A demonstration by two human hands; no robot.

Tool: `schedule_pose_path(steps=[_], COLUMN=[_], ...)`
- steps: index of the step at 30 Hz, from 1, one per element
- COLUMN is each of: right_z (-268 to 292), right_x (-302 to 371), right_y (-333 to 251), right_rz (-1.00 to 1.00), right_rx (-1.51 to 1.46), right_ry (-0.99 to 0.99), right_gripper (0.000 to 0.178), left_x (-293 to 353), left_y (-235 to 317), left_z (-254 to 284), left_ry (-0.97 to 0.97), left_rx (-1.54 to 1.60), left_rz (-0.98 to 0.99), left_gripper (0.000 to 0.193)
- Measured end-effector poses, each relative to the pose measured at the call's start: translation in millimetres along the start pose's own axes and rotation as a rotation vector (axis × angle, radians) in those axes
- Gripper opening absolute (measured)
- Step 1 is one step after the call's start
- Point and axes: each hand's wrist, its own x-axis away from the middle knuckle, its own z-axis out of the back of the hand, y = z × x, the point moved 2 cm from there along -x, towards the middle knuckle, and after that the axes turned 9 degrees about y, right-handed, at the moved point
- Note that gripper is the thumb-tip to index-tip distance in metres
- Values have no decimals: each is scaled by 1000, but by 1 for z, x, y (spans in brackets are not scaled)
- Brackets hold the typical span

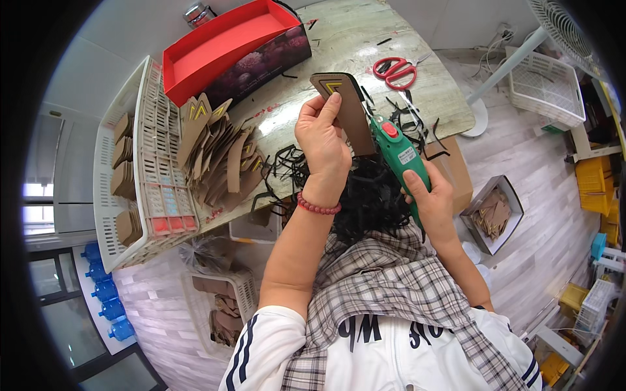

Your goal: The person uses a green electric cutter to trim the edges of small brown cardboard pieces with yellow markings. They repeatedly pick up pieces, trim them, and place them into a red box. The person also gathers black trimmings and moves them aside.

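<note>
My left hand [324,140], a red bead bracelet at its wrist, pinches a flat brown panel [353,124] with a yellow chevron and a black edge. Thumb and fingers grip it near its upper end. Around a green handheld electric cutter [403,156] with a red button, my right hand [430,199] is closed. The cutter's tip is beside the panel's right edge; whether it touches cannot be told. Black strip offcuts [372,195] pile up below the panel, over my lap and the table edge. To the left, a stack of similar brown pieces [218,153] leans on the table.
Red-handled scissors [398,72] lie on the table [345,32]. Behind the stack stands a red-lined box [228,49]. White crates [160,130] hold brown pieces at left; another crate [244,287] is below. On the right are a box of scraps [492,215] and a fan [567,29].
</note>
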Motion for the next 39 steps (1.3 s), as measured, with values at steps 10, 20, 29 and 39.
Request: schedule_pose_path(steps=[10,20,29,39], right_z=[6,7,13,14], right_x=[-2,-2,-3,1], right_y=[4,-2,-6,-11], right_rz=[-5,-2,-19,-6], right_rx=[-7,-19,-19,-23], right_ry=[-6,1,-13,-32], right_gripper=[40,41,41,39], left_x=[11,17,19,4], left_y=[-16,-19,-7,9], left_z=[3,10,13,9], left_ry=[-10,-46,-106,-176], left_rx=[-30,-106,-255,-355], left_rz=[116,152,17,-107], left_gripper=[11,10,7,10])
